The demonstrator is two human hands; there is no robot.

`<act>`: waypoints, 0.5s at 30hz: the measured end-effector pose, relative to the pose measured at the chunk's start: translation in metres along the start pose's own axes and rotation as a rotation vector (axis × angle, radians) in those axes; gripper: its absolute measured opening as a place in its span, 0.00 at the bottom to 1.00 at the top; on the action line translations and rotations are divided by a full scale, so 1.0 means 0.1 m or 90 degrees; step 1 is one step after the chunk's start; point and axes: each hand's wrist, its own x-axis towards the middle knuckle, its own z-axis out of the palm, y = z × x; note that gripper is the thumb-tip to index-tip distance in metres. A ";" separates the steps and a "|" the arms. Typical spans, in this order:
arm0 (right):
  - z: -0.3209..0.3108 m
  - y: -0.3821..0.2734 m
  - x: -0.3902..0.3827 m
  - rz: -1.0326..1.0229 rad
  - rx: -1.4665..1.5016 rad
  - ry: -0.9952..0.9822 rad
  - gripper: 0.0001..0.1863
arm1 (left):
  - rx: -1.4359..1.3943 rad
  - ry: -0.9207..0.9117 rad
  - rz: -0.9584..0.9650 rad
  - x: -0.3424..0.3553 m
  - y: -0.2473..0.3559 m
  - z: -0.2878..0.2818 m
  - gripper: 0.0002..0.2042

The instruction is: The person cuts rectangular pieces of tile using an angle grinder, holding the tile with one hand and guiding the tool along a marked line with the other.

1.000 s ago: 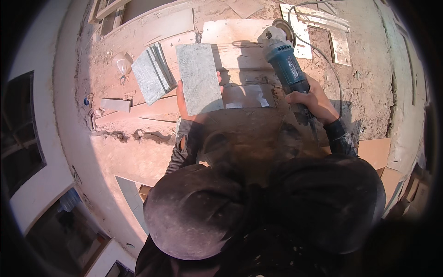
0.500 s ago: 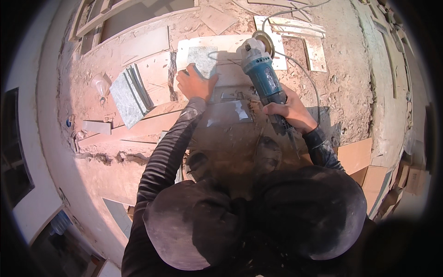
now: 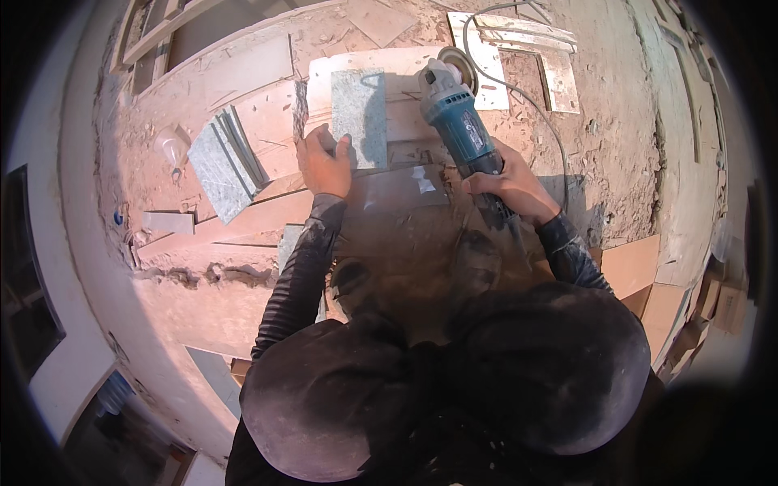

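Observation:
A grey-green speckled tile [image 3: 361, 109] lies flat on a pale board in front of me. Beside its lower left edge is my left hand [image 3: 326, 164], with curved fingers and the thumb apart, holding nothing; whether the thumb touches the tile I cannot tell. My right hand [image 3: 519, 185] is wrapped round the dark handle of a teal angle grinder [image 3: 463, 130]. The grinder's disc [image 3: 459, 68] points away from me, right of the tile. Motion of the disc cannot be made out.
Several similar tiles [image 3: 223, 166] lean in a stack at left. The grinder's grey cable [image 3: 541, 113] loops down the right side. A cut-out white board [image 3: 488, 85] lies beyond the grinder. Brown cardboard [image 3: 389, 202] with tape lies before my shoes; rubble covers the ground.
My left hand has come off the tile's face, moving left and towards me, so more of the tile shows. The right hand keeps its hold on the grinder, nearly in place.

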 end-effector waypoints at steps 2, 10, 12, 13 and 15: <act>0.00 0.03 0.00 -0.003 -0.004 0.011 0.28 | -0.108 -0.047 -0.123 -0.18 -0.25 -0.09 0.19; 0.18 0.11 0.17 -0.050 -0.031 -0.001 0.30 | -0.565 -0.358 -0.370 -0.48 -0.41 0.07 0.15; 0.27 0.18 0.26 -0.041 -0.082 0.021 0.36 | -0.559 -0.436 -0.355 -0.57 -0.24 0.17 0.14; 0.34 0.23 0.30 -0.036 -0.106 0.033 0.39 | -0.553 -0.463 -0.342 -0.61 -0.19 0.25 0.14; 0.50 0.42 0.34 -0.078 -0.063 0.024 0.39 | -0.540 -0.502 -0.318 -0.68 -0.09 0.34 0.13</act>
